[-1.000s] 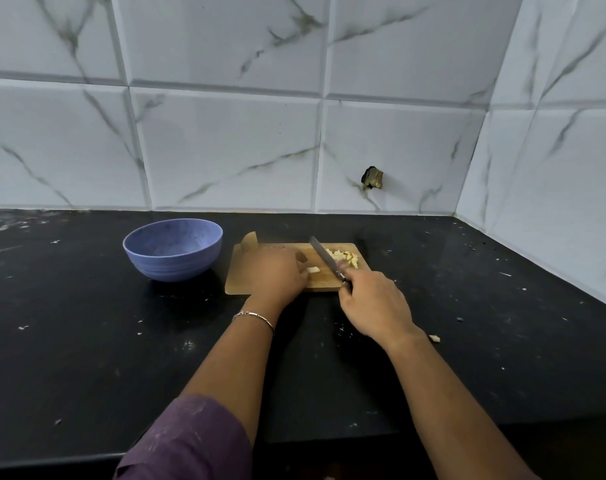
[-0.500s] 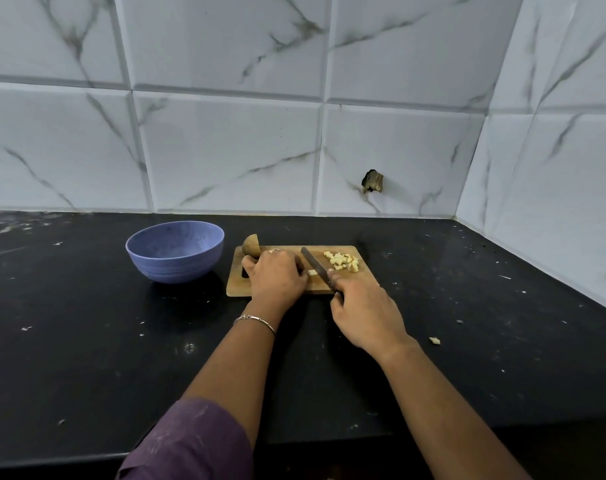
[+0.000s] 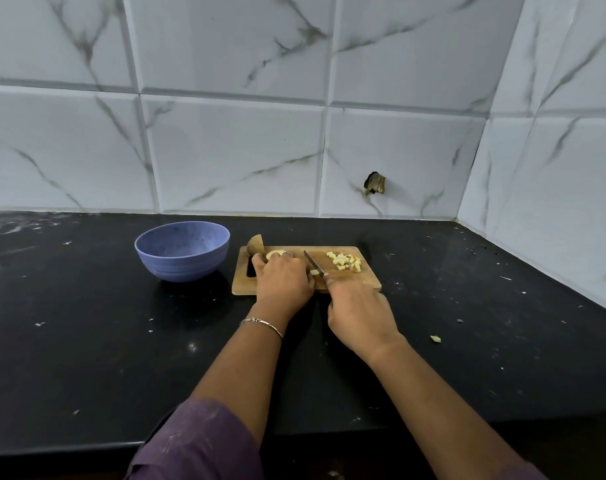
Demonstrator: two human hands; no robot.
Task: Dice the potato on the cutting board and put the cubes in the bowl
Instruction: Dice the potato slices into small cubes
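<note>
Right hand (image 3: 360,313), just right of centre, was curled round the handle of a knife (image 3: 313,262), with the forefinger stretched toward the blade; the handle itself was hidden in the grip. Off to the right of that wrist a stray bit (image 3: 435,338) of potato lay alone on the black counter (image 3: 87,341).

The left hand (image 3: 284,282) came out of a purple sleeve (image 3: 197,441) low in the frame, with a thin bracelet (image 3: 261,322) at the wrist. It sat a little farther off, its fingers bent down over a pale potato (image 3: 275,253) and holding it to the board (image 3: 364,284). Only the top of that piece showed past the knuckles.

The blade ran slantwise between the two hands, its tip pointing up and left, and one cube (image 3: 314,272) lay against it by the left thumb. Whether the edge touched the wood I could not tell.

On the right part of the board a small heap of cubes (image 3: 345,262) sat apart from the blade. At the board's far left corner a brown-skinned half (image 3: 255,244) stood just beside the held piece.

Left of the board, near but not touching it, stood the blue bowl (image 3: 182,251). Behind everything rose white marbled tiles (image 3: 225,150), one with a dark hole (image 3: 375,184) above the board's right end.
</note>
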